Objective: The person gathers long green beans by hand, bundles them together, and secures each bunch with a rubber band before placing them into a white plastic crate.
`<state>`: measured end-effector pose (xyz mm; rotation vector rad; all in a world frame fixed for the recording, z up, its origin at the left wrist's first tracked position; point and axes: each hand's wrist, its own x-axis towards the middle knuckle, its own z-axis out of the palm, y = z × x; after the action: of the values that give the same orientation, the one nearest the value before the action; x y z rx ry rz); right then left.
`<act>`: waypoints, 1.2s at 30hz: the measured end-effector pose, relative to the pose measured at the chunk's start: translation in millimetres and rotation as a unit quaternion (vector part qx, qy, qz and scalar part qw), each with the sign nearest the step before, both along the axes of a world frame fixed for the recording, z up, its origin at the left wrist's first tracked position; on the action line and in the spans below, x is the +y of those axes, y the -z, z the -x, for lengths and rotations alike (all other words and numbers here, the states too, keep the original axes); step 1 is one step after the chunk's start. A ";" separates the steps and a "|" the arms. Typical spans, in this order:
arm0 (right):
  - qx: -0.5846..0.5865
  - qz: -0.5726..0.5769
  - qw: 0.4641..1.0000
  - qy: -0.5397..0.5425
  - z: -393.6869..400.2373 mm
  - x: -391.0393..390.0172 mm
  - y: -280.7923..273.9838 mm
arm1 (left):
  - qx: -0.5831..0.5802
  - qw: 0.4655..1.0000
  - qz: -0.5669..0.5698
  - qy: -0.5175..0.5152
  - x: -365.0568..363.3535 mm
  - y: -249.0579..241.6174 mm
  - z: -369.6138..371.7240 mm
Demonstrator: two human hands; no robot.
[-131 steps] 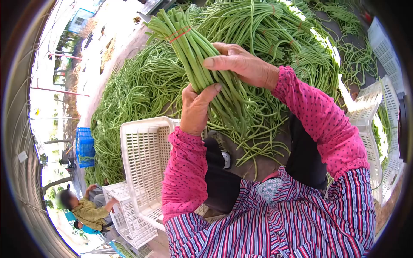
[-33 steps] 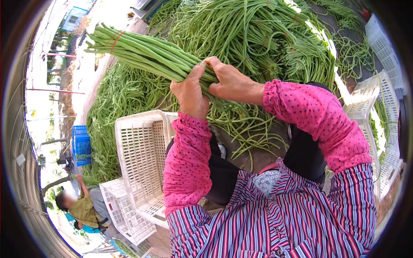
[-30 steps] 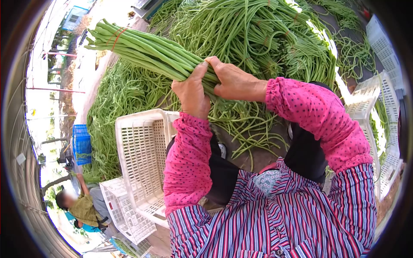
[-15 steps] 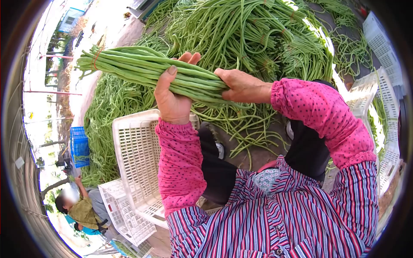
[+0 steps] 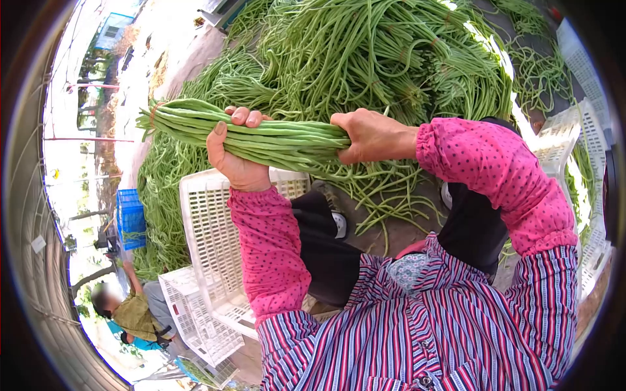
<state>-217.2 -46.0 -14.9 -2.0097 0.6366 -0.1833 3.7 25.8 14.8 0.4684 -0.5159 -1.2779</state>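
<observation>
A bundle of long green beans lies level across both hands, a reddish band round its left end. My left hand wraps the bundle from below, near its middle, with thumb and fingertips showing on either side. At the bundle's right end my right hand is closed round the bean tips, thumb on top. Behind the bundle rises a large heap of long beans, some tied in bunches with red bands. Loose beans trail down on the ground below my right hand.
A white slatted crate stands tilted by my left leg, another white crate beyond it. A blue crate sits at the heap's left edge. At lower left a person sits. White crates stand at the right.
My left hand has slid left along the bundle and its fingers have folded over it. The bundle's banded end has dropped, so it lies more level. My right hand still grips the other end.
</observation>
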 end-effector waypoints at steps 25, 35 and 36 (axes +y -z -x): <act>-0.159 0.146 0.952 0.215 42.8 -14.0 -5.6 | 0.058 0.967 0.217 0.121 9.1 -2.1 -35.3; -0.262 0.136 0.955 0.022 -7.0 4.0 -20.0 | 0.068 0.971 0.196 0.121 -3.6 -1.6 -19.9; -0.255 0.145 0.955 0.035 -7.5 2.8 -19.6 | 0.071 0.971 0.193 0.122 -3.5 -1.6 -21.3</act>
<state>-209.7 -43.2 4.8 -2.0965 0.3599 -0.8505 25.0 22.2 16.4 -0.0152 -0.6989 -1.3923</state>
